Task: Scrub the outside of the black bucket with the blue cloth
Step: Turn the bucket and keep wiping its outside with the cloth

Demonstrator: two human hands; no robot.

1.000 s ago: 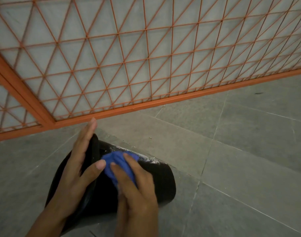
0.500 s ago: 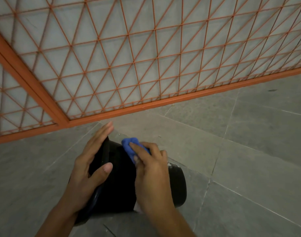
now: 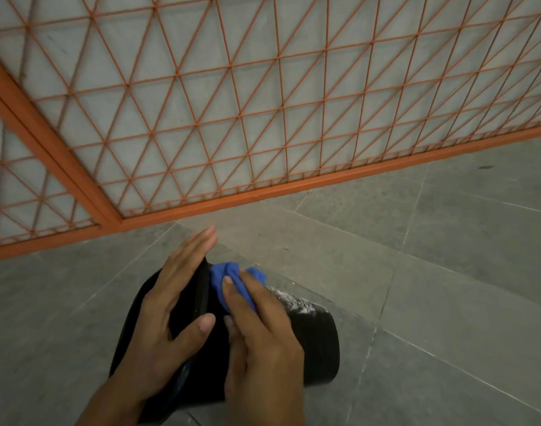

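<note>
Grey floor tiles [image 3: 447,287] run up to an orange lattice gate [image 3: 263,118] just beyond you. The black bucket [image 3: 318,342] lies on its side. Your left hand [image 3: 167,321] rests flat-fingered over its rim; your right hand [image 3: 263,336] presses the bunched blue cloth [image 3: 229,279] against its soapy wall.

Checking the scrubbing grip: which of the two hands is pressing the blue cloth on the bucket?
The right hand presses the blue cloth; the left hand only steadies the black bucket at its rim.
</note>
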